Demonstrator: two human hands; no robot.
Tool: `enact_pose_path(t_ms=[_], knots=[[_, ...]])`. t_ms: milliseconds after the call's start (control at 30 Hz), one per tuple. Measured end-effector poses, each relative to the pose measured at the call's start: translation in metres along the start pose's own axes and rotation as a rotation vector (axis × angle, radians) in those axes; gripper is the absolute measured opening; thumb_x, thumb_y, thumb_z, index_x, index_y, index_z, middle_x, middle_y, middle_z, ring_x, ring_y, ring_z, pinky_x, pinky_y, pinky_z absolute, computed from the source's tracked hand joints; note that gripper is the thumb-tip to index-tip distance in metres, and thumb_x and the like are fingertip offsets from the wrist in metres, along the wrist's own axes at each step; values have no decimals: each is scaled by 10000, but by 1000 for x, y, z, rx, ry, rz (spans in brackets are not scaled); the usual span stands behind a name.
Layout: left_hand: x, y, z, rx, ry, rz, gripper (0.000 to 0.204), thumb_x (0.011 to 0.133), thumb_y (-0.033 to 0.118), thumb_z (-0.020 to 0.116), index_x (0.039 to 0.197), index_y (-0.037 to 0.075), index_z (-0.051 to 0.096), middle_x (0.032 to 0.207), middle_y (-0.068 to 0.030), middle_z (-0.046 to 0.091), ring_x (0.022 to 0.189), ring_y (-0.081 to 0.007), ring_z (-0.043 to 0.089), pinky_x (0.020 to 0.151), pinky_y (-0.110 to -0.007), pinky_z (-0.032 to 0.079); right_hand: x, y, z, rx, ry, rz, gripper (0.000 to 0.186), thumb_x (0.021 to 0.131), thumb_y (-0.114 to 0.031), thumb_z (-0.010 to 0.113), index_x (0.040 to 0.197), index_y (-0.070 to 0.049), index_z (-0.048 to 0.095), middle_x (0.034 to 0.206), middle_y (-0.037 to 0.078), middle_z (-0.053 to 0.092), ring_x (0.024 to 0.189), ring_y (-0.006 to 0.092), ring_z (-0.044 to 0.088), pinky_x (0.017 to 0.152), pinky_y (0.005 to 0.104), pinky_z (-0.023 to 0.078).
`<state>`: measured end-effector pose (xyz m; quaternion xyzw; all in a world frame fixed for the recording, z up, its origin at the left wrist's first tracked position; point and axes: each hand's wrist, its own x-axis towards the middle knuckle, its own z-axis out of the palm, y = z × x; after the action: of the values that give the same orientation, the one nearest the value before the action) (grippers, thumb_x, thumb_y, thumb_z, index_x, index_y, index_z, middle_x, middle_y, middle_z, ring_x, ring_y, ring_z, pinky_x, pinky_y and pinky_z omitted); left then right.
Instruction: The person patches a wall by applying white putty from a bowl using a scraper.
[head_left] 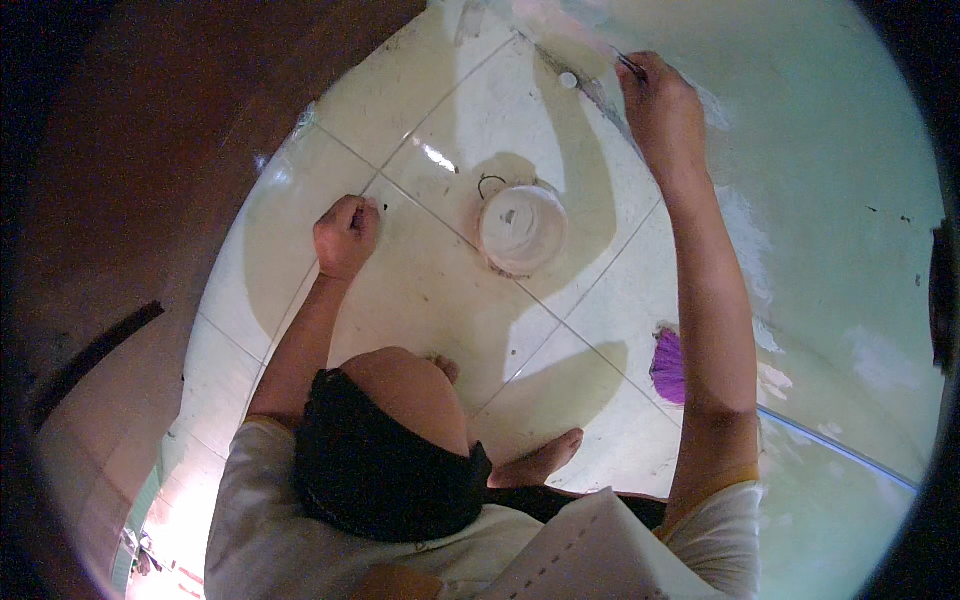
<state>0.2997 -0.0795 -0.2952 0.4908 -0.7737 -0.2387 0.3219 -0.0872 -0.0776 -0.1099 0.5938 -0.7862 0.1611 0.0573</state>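
My right hand (660,105) is raised at the wall (830,130), far right, with its fingers closed round a thin dark tool (632,66). The tool's tip points toward the wall's lower edge, and its exact kind is too small to tell. Pale white patches mark the greenish wall around that hand. My left hand (347,237) is curled into a loose fist above the floor tiles, and nothing shows sticking out of it. Between my hands, a round white bucket (522,232) with a thin wire handle stands on the floor; some whitish residue coats its inside.
Pale floor tiles (420,270) run up to the wall. Purple bristles (668,367) stick out beside my right forearm. A small white round piece (568,80) lies near the wall's foot. On the left rises a dark brown surface (130,170). My bent knee (405,385) and bare foot (540,460) are below.
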Motion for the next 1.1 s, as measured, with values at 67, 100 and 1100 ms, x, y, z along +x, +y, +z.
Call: enact_pose_path(t_ms=[67, 100, 1100], knots=[[1, 1, 0, 1, -30, -7, 123, 847, 94, 656, 748, 44, 603, 673, -104, 600, 556, -248, 587, 534, -344, 485, 16, 4, 7, -42, 35, -9, 258, 928, -305, 594, 1009, -75, 680, 974, 181, 693, 874, 390, 665, 752, 470, 532], [3, 1, 1, -1, -45, -11, 122, 846, 94, 657, 749, 43, 603, 676, -105, 602, 561, -250, 591, 535, -345, 486, 19, 7, 9, -66, 51, -14, 262, 929, -309, 593, 1010, -76, 680, 965, 182, 695, 868, 390, 667, 750, 471, 533], [1, 1, -2, 22, -61, -45, 127, 841, 106, 670, 754, 41, 603, 679, -112, 602, 558, -266, 586, 544, -360, 489, -1, 7, -31, 25, 119, 21, 237, 945, -286, 592, 1047, -92, 683, 939, 166, 705, 861, 374, 676, 739, 442, 540]])
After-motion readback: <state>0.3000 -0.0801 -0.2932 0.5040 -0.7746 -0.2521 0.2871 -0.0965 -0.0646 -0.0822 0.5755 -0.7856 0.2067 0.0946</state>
